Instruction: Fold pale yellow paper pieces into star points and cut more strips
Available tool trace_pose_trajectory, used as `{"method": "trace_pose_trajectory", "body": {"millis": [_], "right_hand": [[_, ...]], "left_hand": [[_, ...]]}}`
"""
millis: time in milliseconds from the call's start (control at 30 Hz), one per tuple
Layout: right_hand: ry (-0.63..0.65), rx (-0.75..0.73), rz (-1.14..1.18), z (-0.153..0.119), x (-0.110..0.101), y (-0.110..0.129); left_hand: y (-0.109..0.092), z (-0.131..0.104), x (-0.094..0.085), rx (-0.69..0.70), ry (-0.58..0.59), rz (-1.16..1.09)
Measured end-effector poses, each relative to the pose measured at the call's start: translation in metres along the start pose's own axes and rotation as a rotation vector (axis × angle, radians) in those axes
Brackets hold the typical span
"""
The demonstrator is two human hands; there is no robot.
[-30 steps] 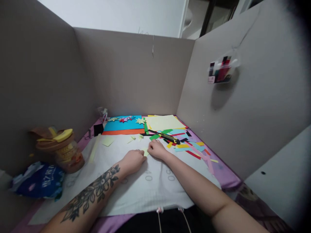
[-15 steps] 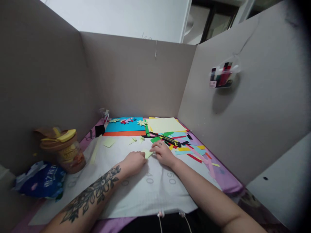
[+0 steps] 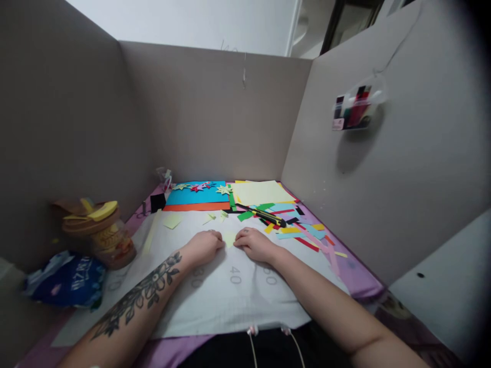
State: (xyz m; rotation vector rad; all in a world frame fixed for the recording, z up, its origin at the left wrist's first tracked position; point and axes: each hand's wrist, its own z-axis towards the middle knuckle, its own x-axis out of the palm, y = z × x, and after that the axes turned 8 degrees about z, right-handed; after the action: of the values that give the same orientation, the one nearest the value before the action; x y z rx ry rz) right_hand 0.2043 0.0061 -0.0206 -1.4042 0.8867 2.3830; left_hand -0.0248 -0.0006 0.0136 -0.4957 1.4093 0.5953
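two hands (image 3: 203, 247) (image 3: 256, 245) pinch pale green paper (image 3: 229, 240) near the sheet's (image 3: 226, 312) printed "40" (image 3: 235, 275).

Left hand (image 3: 206, 247) and right hand (image 3: 253, 244) close together, fingers curled

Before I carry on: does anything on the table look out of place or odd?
Nothing looks spilled. The paper strips on the right lie jumbled, with the cutter resting partly over them; I can't tell if its blade is out. The white sheet is creased near its front edge.
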Motion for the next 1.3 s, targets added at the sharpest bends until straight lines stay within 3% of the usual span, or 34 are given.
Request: {"method": "trace_pose_trajectory", "body": {"millis": [333, 467, 633, 833, 1033, 1300], "right_hand": [[-0.024, 0.014, 0.03, 0.0, -0.002, 0.008], [-0.093, 0.069, 0.041, 0.006, 0.001, 0.009], [-0.058, 0.089, 0.113, 0.016, 0.007, -0.001], [-0.041, 0.175, 0.089, 0.024, 0.011, -0.004], [-0.01, 0.275, 0.012, 0.031, 0.013, -0.001], [0.018, 0.334, -0.028, 0.035, 0.015, -0.001]], "left_hand": [[0.005, 0.003, 0.013, -0.059, -0.115, -0.109], [0.003, 0.005, 0.015, 0.017, -0.167, -0.125], [0.004, 0.005, 0.014, 0.116, -0.104, -0.195], [0.001, 0.004, 0.007, 0.089, -0.062, -0.141], [0.001, 0.005, 0.011, 0.138, -0.041, -0.009], [0.002, 0.006, 0.013, 0.134, -0.048, -0.07]]}}
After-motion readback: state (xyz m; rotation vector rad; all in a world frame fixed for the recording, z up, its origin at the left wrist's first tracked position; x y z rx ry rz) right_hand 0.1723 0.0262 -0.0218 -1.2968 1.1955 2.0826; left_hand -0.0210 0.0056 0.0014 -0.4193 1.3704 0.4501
